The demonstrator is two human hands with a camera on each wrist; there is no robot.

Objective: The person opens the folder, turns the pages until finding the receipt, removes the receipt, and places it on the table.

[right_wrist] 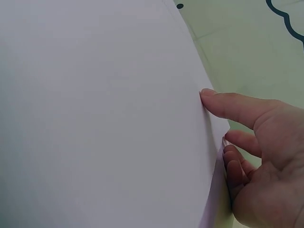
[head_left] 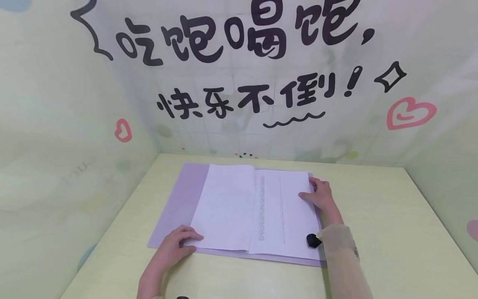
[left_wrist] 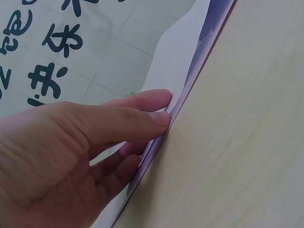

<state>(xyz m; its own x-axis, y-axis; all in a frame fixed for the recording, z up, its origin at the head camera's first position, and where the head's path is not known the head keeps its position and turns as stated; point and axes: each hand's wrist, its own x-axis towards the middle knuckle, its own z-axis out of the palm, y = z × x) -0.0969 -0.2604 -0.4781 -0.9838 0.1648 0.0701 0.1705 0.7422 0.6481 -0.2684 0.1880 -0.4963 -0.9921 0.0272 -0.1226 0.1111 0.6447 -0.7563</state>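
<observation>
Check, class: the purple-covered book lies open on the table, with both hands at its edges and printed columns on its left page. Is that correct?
The page is wrong: the printed columns are on the right page, as the head view shows. The rest stands.

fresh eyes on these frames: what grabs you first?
Likely the bold black lettering across the back wall. Next, the open booklet, white pages over a purple cover, on the pale table below. Then the left hand at its near left and the right hand gripping its right edge.
</observation>
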